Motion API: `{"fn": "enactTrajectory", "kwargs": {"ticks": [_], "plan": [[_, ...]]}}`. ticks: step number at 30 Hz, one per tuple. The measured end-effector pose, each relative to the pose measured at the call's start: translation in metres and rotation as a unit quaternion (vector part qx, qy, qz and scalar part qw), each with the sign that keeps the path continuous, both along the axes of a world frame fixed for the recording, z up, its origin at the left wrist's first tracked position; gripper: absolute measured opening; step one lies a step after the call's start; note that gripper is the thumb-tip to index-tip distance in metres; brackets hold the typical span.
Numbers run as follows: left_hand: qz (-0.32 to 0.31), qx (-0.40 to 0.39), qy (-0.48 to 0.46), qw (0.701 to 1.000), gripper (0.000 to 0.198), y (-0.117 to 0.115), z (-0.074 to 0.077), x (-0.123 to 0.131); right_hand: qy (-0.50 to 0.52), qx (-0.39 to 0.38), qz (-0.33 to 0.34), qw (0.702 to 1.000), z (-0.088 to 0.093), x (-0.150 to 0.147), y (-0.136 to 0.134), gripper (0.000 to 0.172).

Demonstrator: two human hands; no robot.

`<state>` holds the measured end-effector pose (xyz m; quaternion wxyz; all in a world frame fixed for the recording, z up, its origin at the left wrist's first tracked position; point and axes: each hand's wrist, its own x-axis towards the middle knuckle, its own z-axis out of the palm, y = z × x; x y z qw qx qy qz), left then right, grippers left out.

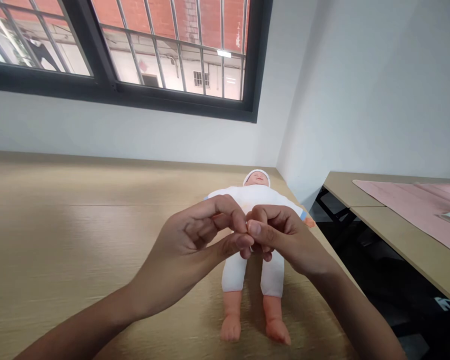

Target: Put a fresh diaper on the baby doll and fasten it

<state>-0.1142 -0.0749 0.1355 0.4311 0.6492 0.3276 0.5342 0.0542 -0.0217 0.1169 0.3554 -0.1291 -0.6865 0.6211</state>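
Observation:
A baby doll [234, 272] in a white outfit and white cap lies on its back on the wooden table [78, 225], its bare feet toward me. Above its middle, my left hand [202, 240] and my right hand [281, 235] meet at the fingertips. Thumb and index finger of my left hand are pinched together, with the other fingers curled. My right hand is also closed in a pinch, its thumb touching the left fingertips. Anything between the fingers is hidden or too small to make out. The hands cover the doll's torso.
Behind the table is a white wall with a dark-framed, barred window [180, 100]. At the right, past a gap, stands a second table [390, 220] with a pink cloth [408, 205] and a pale item on it. The doll lies near the table's right edge.

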Motion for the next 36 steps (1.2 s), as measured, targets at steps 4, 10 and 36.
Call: {"fn": "enactTrajectory", "kwargs": {"ticks": [4, 10, 36], "plan": [[-0.078, -0.027, -0.059, 0.995, 0.009, 0.002, -0.002, -0.001, 0.003, -0.022, 0.026, 0.999, -0.001, -0.001, 0.000, 0.041], [-0.143, -0.067, -0.117, 0.980, 0.009, 0.008, -0.006, -0.002, -0.017, -0.018, 0.009, 1.000, 0.006, 0.002, -0.005, 0.045], [-0.086, -0.054, -0.073, 0.992, 0.012, 0.010, -0.015, -0.002, -0.067, 0.315, -0.314, 0.893, 0.023, 0.018, -0.031, 0.007]]}}
